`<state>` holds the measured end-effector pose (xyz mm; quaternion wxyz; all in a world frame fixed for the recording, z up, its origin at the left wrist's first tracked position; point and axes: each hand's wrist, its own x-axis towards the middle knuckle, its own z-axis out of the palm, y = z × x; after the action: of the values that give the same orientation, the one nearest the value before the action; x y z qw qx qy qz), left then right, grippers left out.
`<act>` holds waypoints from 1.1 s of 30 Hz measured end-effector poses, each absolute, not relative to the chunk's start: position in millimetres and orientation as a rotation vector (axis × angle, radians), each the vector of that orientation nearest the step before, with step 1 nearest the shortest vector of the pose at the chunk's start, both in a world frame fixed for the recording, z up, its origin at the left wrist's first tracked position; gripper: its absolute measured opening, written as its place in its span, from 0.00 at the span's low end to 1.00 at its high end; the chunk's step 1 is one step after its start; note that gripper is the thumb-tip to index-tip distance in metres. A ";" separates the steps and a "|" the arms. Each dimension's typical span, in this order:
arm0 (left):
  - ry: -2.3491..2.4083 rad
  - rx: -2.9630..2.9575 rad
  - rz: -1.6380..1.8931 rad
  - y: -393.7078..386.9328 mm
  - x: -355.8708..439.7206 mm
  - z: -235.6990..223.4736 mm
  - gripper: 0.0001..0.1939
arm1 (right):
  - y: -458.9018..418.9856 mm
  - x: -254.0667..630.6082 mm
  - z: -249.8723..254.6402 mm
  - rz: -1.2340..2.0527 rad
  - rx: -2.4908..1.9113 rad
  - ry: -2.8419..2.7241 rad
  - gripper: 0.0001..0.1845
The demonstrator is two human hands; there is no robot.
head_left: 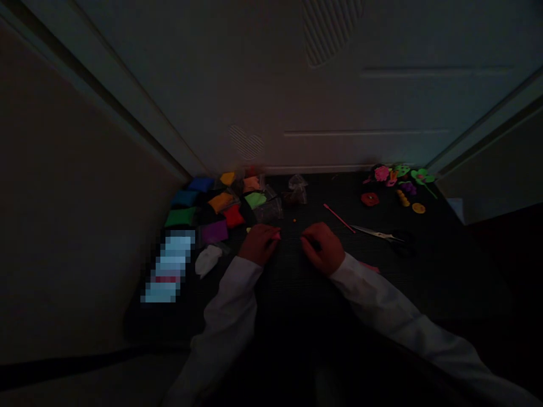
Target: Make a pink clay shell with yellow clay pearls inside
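Over the middle of the dark table, my left hand (pixel 258 244) is closed in a pinch on a small piece of pink modelling clay (pixel 277 235). Across a short gap, my right hand (pixel 324 247) is curled with thumb and fingertips together; whether anything sits between them cannot be made out. A tiny orange ball (pixel 294 220) lies on the table beyond the gap. To the right of it, a thin pink stick (pixel 339 218) slants toward the scissors (pixel 377 233). A flat pink piece (pixel 370 267) shows partly behind my right sleeve.
Several bags of coloured clay, among them a purple bag (pixel 214 232) and a white bag (pixel 208 260), crowd the left. A lit, blurred phone screen (pixel 169 265) lies at the left edge. Small clay shapes, including a red flower (pixel 370 199), sit back right. A pale door (pixel 263 85) stands behind.
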<state>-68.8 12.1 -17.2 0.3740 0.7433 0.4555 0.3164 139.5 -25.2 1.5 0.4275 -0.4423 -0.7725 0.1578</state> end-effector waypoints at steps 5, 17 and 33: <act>1.112 1.831 0.887 5.0 -58.6 -17.7 0.17 | -23.0 135.4 0.8 0.466 -1.099 -1.992 0.14; 0.768 1.408 0.933 1.0 -43.6 -30.0 0.16 | -24.7 134.7 4.8 0.598 -1.059 -1.992 0.15; 0.805 1.171 0.833 0.9 -42.0 -28.3 0.15 | -24.5 134.8 6.1 0.745 -1.136 -1.975 0.14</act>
<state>-42.0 0.9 -28.3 0.6796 0.5214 0.3587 0.3710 134.8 -24.5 6.1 0.3635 -0.4416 -0.7675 0.2896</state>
